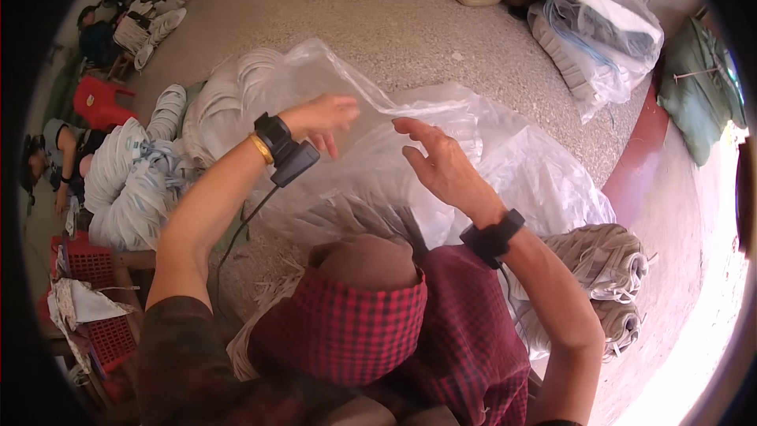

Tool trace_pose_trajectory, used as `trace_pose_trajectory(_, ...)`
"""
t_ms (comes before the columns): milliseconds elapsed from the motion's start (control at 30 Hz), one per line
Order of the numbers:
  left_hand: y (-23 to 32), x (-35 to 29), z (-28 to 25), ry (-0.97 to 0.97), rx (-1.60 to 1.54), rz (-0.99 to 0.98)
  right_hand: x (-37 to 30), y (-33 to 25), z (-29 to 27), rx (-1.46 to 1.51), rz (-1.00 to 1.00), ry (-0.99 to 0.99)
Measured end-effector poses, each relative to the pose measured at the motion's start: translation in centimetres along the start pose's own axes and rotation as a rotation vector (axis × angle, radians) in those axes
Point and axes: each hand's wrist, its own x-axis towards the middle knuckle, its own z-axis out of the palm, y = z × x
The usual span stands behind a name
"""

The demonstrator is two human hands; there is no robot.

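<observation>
two bare forearms (213,205), left hand (315,116), right hand (448,166), fingers (418,128) parted and empty, one translucent plastic sheet (536,173) beneath

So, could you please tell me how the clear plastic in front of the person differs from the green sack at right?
The clear plastic is see-through; the green sack looks opaque. The clear plastic spreads loosely across the middle, while the green sack sits compactly at the right. Both look creased.
</observation>
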Motion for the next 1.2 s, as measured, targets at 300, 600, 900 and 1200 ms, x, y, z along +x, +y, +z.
trace_pose_trajectory(300, -3.8, 0.0, 4.2, -1.017, 0.36, 0.213, 3.6, 3.8, 6.7, -0.373, 0.174, -0.967)
trace_pose_trajectory(600, -10.1, 9.9, -1.6, -0.152, 0.814, -0.029, 6.0, 7.2, 6.8, -0.554, 0.277, -0.849)
trace_pose_trajectory(900, -12.5, 7.6, -1.6, 0.32, 0.617, 0.203, 9.0, 10.7, 11.3, -0.657, 0.278, -0.689)
trace_pose_trajectory(1200, -14.5, 11.3, 0.4, 0.3, 0.586, -0.09, 10.2, 16.8, 13.1, -0.575, 0.302, -0.379)
